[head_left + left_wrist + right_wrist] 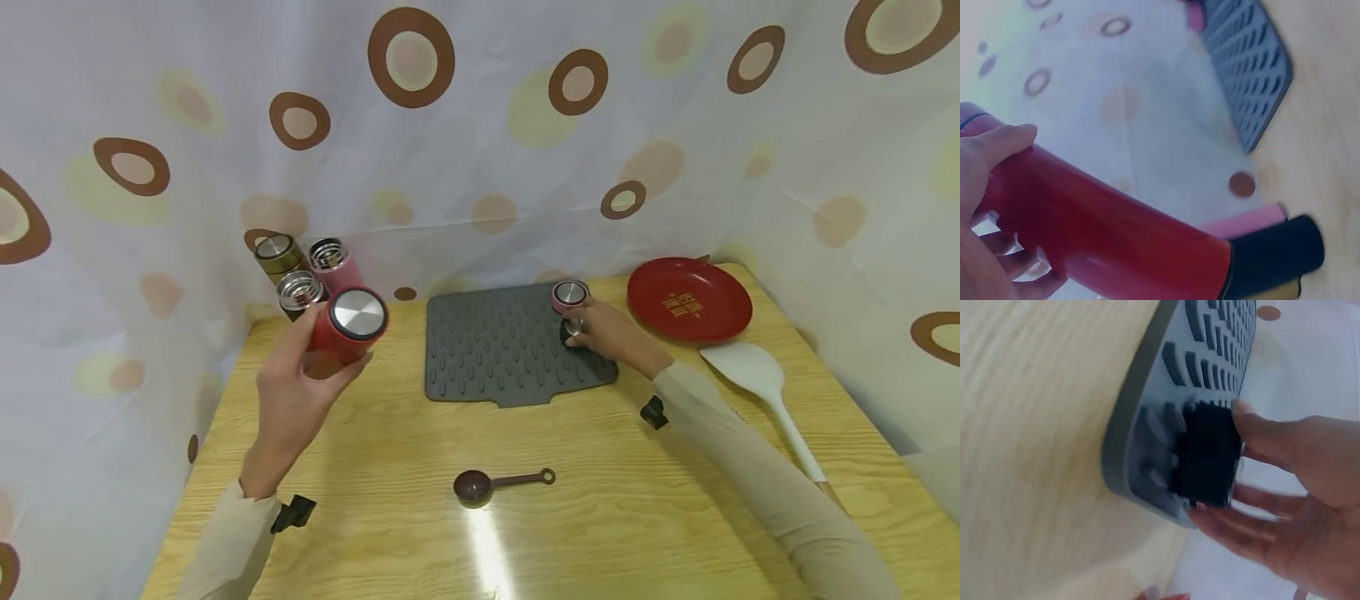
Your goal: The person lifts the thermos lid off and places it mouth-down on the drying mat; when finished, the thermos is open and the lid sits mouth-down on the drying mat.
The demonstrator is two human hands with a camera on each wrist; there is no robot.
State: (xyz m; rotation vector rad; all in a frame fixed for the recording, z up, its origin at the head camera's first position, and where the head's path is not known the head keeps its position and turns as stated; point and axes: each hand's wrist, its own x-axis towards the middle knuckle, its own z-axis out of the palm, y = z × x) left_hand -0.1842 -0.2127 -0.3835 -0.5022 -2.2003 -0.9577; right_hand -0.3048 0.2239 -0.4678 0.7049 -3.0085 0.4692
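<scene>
My left hand [296, 400] grips a red thermos [1110, 219] round its body, lifted above the table, with a silver-topped lid on it. Behind it stand an open black thermos [300, 291], an open pink thermos [337, 265] and a gold thermos [279, 255] with its lid on. Over at the right, my right hand [617, 335] pinches a black thermos lid [1207, 453] between thumb and fingers, at the right part of a grey ridged drying mat [487, 342]. Whether that lid touches the mat is unclear. Just beyond it sits a pink thermos lid [568, 295].
To the right of the mat is a red plate [690, 300] with gold lettering. A white spatula [753, 371] lies in front of it, beside my right forearm. Nearer to me on the wooden table [375, 533] lies a dark brown measuring spoon [474, 486]. Patterned cloth [480, 167] encloses the table.
</scene>
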